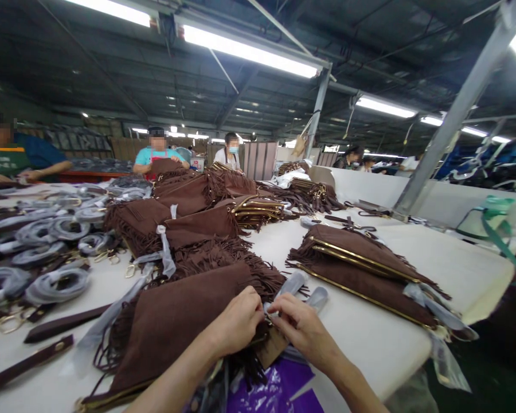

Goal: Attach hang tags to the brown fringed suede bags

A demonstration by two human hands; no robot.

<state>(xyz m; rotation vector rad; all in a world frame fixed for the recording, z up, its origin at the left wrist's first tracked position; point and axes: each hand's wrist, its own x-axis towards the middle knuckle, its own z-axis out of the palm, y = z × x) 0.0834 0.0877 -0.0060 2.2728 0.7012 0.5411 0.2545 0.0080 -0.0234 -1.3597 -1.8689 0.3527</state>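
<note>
A dark brown fringed bag (176, 321) lies flat on the table before me, its gold-coloured edge toward the lower left. My left hand (241, 315) rests over its right end, thumb and fingers pinched together. Close beside it, my right hand (303, 332) is also closed in a pinch. The fingertips meet around small metal hardware at the bag's corner, but what each hand holds is too small to make out. Below them hangs a brown card tag (274, 347). Clear plastic-wrapped strap ends (290, 285) stick out behind my fingers.
Folded brown bags (361, 264) are stacked at the right, more fringed bags (189, 195) behind. Coiled wrapped straps (58, 285) cover the left, with a loose brown strap (28, 364) nearby. Purple plastic (273, 390) lies below my hands. Co-workers (159, 152) sit across the table (447, 252).
</note>
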